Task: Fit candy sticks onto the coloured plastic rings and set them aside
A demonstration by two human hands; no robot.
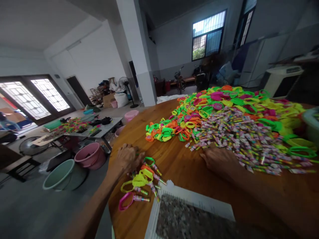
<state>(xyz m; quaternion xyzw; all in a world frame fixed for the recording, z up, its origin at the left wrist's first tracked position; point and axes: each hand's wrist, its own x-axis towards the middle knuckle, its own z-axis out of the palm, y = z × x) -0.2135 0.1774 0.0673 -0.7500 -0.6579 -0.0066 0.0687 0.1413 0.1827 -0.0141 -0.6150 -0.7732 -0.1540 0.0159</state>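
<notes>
My left hand is at the left edge of the round wooden table, its fingers curled down beside several bright bands joined to small wrapped tubes; what it holds, if anything, is hidden. My right hand rests at the near left edge of a heap of small wrapped tubes, with its fingers bent and their tips hidden. Behind that heap lies a large pile of green, yellow, orange and pink bands.
A dark speckled slab lies on white sheets at the near edge. On the floor at left stand a green tub and a pink tub. Beyond them is a grey table with more coloured pieces.
</notes>
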